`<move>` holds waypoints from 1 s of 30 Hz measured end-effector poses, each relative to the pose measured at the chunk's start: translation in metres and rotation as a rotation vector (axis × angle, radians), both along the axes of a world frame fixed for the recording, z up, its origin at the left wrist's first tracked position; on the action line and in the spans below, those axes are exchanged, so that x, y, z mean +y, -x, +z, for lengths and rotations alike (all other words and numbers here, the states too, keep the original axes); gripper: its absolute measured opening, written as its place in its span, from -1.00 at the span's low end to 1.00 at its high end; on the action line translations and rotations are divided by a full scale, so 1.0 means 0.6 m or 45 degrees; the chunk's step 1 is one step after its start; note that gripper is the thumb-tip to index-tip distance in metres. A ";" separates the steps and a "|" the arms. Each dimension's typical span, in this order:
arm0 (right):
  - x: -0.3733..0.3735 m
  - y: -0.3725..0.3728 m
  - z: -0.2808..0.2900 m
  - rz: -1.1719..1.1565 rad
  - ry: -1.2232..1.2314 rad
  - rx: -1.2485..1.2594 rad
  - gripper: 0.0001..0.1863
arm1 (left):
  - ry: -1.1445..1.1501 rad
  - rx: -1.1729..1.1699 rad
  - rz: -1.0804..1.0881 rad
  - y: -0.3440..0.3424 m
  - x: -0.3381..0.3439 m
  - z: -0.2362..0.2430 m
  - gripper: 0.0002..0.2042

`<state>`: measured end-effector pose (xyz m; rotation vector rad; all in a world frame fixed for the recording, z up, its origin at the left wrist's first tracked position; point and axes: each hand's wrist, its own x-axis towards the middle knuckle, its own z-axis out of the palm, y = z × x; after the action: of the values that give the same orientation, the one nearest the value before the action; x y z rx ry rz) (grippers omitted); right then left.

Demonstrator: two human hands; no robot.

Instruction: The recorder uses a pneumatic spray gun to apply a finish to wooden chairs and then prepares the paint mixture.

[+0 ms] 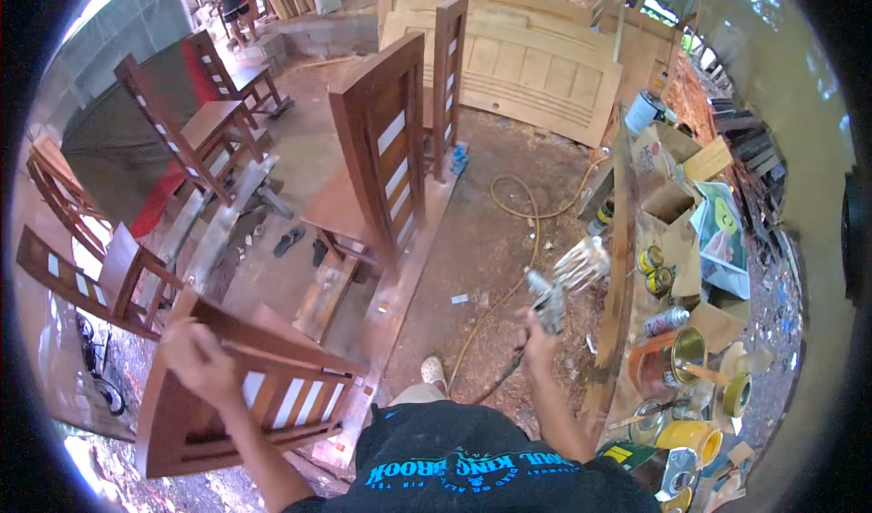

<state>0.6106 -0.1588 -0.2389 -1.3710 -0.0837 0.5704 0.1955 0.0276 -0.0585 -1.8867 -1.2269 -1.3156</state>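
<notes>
My right hand is closed round the handle of a spray gun, held out to the right of my body with a hose trailing down from it. At the left, my left hand is at a brown wooden chair with white slats in its backrest. That hand is smeared by motion, so I cannot tell whether its fingers touch the wood. Ahead stands another brown chair, its tall back upright on a long plank. Behind it rises a further chair back.
More chairs stand at the left on planks. Pale door panels lean at the back. Along the right is a bench with paint cans, a copper-coloured tin and cardboard boxes. A hose loops over the floor. A person stands far left.
</notes>
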 end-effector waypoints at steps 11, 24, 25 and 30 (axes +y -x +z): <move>0.202 -0.156 0.269 0.006 -0.576 0.048 -0.71 | 2.038 0.247 -1.898 -0.466 0.048 -0.523 -0.54; 0.272 -0.445 0.316 0.154 -0.476 -0.028 -0.44 | 2.161 1.305 -0.724 -0.582 0.296 -0.810 -0.51; 0.287 -0.474 0.308 0.101 -0.433 -0.028 -0.43 | 2.251 1.266 -0.643 -0.605 0.307 -0.807 -0.51; 0.355 -0.653 0.294 0.196 -0.436 -0.018 -0.43 | 2.237 1.198 -0.520 -0.738 0.337 -0.817 -0.58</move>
<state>1.0025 0.0544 -0.0626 -1.0405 -0.2874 0.6421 0.6383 0.2301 -0.5488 -3.2024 -1.4397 1.1851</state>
